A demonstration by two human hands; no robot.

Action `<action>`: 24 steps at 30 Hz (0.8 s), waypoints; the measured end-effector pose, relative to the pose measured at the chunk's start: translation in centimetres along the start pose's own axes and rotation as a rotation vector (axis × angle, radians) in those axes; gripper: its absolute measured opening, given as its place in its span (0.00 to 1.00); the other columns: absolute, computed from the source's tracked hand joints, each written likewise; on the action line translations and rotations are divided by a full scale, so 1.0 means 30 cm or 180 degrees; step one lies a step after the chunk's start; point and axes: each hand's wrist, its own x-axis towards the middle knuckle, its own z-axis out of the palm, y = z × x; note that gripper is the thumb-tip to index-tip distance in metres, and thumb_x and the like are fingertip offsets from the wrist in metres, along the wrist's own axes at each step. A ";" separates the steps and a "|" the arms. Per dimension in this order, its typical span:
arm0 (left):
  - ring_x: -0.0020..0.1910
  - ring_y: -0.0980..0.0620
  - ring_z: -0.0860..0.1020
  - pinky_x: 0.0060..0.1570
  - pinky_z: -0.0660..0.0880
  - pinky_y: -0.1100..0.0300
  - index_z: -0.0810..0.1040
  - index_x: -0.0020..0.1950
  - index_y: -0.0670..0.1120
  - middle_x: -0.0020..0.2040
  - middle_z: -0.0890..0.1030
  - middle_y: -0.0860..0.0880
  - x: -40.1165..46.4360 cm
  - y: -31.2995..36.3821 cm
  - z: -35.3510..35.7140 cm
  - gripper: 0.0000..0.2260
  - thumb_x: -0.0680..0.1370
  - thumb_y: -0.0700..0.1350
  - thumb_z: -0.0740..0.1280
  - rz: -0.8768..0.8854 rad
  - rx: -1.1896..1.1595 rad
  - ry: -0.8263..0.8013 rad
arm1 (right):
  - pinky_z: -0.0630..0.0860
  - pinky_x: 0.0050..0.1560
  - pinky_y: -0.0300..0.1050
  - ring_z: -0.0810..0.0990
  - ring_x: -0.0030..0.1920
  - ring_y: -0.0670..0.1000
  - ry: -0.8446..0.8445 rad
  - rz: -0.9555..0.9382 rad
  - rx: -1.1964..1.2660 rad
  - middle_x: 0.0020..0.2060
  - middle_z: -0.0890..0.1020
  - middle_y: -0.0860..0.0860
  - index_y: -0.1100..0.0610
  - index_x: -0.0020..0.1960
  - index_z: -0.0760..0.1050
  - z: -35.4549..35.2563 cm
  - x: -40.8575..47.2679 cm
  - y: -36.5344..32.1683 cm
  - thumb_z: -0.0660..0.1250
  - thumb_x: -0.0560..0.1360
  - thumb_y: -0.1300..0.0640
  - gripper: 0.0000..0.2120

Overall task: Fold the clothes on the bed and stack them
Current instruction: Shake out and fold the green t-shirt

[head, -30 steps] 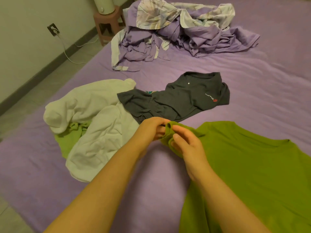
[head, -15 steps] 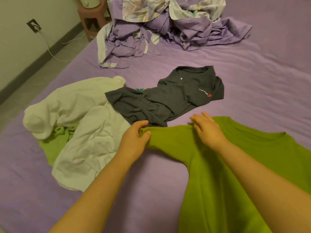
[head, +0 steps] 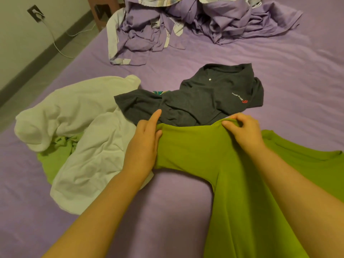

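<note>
A bed (head: 288, 75) with a purple sheet fills most of the frame. A crumpled purple blanket (head: 186, 28) lies at top centre. At mid-frame a dark shirt (head: 204, 95) lies partly over a white garment (head: 78, 131) at left, which covers a green cloth (head: 50, 164). A green shirt (head: 242, 183) spreads across the lower right.

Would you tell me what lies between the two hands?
In the head view, only the green shirt's sleeve spans between the left hand and right hand.
</note>
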 end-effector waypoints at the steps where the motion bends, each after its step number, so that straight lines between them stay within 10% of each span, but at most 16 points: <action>1: 0.44 0.51 0.71 0.45 0.72 0.53 0.58 0.77 0.48 0.52 0.71 0.43 0.012 -0.005 0.008 0.25 0.81 0.40 0.60 0.0061 0.0258 -0.0186 | 0.71 0.57 0.58 0.74 0.55 0.60 0.0024 -0.0040 -0.0211 0.49 0.81 0.53 0.45 0.45 0.78 0.008 0.016 -0.003 0.69 0.71 0.44 0.06; 7: 0.40 0.40 0.76 0.34 0.70 0.53 0.76 0.65 0.41 0.46 0.78 0.39 0.025 -0.029 0.083 0.31 0.62 0.32 0.77 0.0651 0.2106 -0.0042 | 0.63 0.63 0.55 0.70 0.62 0.61 0.0127 -0.0566 -0.1514 0.55 0.78 0.56 0.54 0.54 0.80 0.078 0.030 0.042 0.68 0.74 0.50 0.11; 13: 0.52 0.42 0.73 0.47 0.66 0.51 0.81 0.53 0.43 0.52 0.79 0.42 -0.029 0.096 0.188 0.13 0.73 0.40 0.61 0.1245 0.1495 0.0162 | 0.61 0.68 0.65 0.66 0.69 0.61 0.0477 -0.0645 -0.1089 0.64 0.75 0.59 0.59 0.62 0.75 0.019 -0.204 0.100 0.59 0.75 0.51 0.20; 18: 0.47 0.38 0.77 0.41 0.74 0.49 0.81 0.53 0.41 0.50 0.79 0.41 -0.040 0.064 0.201 0.13 0.69 0.37 0.70 0.0236 0.1167 -0.0056 | 0.55 0.69 0.67 0.60 0.74 0.61 -0.0604 -0.0577 -0.1991 0.73 0.65 0.56 0.49 0.73 0.64 0.049 -0.331 0.190 0.43 0.77 0.34 0.31; 24: 0.59 0.37 0.73 0.58 0.73 0.45 0.73 0.65 0.37 0.62 0.73 0.37 -0.188 0.024 0.167 0.19 0.74 0.36 0.66 -0.0225 0.0636 -0.0161 | 0.40 0.70 0.66 0.45 0.76 0.60 -0.0596 -0.0381 -0.2056 0.77 0.51 0.56 0.43 0.76 0.50 0.094 -0.309 0.091 0.32 0.71 0.29 0.37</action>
